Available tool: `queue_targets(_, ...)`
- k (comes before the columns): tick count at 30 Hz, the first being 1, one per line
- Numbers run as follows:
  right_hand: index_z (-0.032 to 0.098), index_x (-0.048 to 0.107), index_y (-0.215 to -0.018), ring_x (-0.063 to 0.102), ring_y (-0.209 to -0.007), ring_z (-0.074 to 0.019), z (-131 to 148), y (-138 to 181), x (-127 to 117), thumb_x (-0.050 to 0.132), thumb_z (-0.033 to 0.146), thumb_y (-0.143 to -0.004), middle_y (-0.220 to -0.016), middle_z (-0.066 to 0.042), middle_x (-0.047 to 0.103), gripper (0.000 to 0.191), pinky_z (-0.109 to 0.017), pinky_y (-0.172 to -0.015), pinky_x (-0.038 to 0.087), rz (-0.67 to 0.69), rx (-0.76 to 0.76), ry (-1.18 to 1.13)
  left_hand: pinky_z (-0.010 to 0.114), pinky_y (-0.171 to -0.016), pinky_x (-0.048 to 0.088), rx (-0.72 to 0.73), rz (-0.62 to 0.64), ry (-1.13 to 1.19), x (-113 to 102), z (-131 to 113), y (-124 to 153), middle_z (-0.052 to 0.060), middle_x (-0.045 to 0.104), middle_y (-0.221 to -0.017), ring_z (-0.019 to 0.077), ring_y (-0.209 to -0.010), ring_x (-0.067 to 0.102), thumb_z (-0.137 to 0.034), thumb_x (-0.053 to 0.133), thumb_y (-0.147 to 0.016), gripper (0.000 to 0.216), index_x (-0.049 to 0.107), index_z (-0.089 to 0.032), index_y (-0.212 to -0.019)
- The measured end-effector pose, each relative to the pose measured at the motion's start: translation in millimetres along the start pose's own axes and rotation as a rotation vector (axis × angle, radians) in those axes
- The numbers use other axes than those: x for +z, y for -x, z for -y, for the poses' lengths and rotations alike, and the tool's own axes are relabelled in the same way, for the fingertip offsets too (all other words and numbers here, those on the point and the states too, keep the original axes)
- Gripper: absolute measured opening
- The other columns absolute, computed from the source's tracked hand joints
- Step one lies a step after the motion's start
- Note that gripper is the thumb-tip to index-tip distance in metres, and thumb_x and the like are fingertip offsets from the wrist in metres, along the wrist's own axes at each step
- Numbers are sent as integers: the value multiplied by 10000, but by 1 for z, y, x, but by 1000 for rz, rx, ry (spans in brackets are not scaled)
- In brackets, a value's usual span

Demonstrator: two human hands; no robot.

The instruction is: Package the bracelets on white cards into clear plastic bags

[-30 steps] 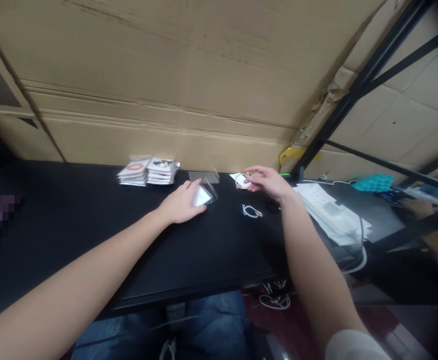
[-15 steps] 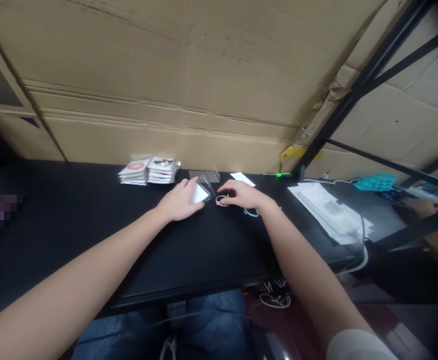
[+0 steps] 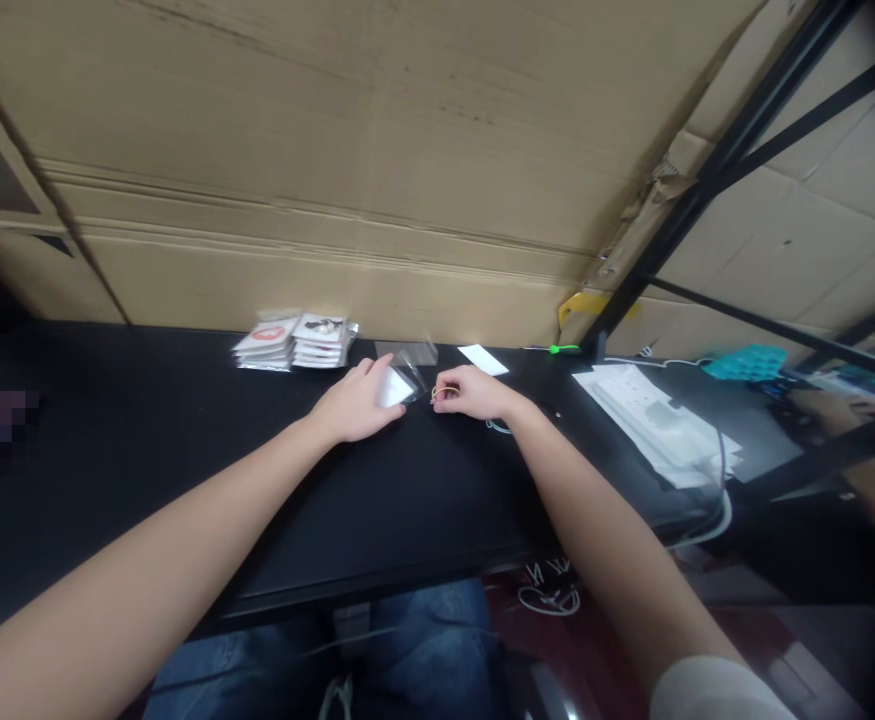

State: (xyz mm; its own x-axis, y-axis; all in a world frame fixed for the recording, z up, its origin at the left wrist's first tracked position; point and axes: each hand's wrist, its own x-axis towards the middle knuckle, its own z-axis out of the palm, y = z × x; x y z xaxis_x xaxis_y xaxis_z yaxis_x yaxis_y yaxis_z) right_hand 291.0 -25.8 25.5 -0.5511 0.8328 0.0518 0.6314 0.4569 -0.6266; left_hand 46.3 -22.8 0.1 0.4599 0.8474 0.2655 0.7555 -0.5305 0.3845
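My left hand (image 3: 354, 403) rests on a transparent plastic bag (image 3: 407, 380) on the black table and grips it, with a white card (image 3: 395, 389) inside. My right hand (image 3: 474, 393) sits just to its right, fingertips pinching a small yellow loop of cord (image 3: 441, 393) close to the bag's edge. A white cable (image 3: 498, 427) lies partly hidden beneath my right wrist. A small white paper slip (image 3: 483, 359) lies beyond my right hand, not touching it.
Two stacks of packaged items (image 3: 294, 342) stand at the table's back edge, against large cardboard boxes (image 3: 332, 200). Papers (image 3: 651, 420) lie to the right, near a black metal rack (image 3: 714, 180). A co-worker's hand (image 3: 834, 415) shows at far right.
My right hand has moved left from the white slip to the bag and now pinches the yellow loop. The slip stays on the table, and my left hand remains on the bag.
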Motion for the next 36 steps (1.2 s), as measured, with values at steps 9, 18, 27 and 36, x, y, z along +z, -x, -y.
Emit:
queue_targets(9,200,523,-983,603,-553,-126,23,1,4,715,262,-706,-658,3,649,343,-279,-568,522,-53,123,-538,448,-936,408,35,-10,27,0,-2,0,172,395,-1372,350,-1175,488,-554,526,-771,844,204,-195,-1463)
queue_targets(18,170,657,-892,631,-612,-134,28,-6,17,630,329,-806,-805,-75,687,183,-281,-580,555,-142,234,-429,450,-953,393,32,-39,45,0,-7,1,183,406,-1359,356,-1183,476,-568,518,-780,842,219,-166,-1457)
queue_targets(27,169,649,-860,636,-617,-124,31,-6,17,617,359,-818,-839,-76,692,197,-243,-536,527,-136,235,-486,448,-973,373,43,-55,50,0,-10,1,188,403,-1357,351,-1202,456,-589,479,-801,832,206,-158,-1459)
queue_targets(36,163,657,-826,539,-596,-107,24,-12,22,620,388,-788,-741,-28,632,231,-246,-558,444,-301,113,-229,470,-1030,311,77,-62,235,1,-19,3,177,390,-1374,345,-1264,381,-572,575,-762,853,253,-172,-1442)
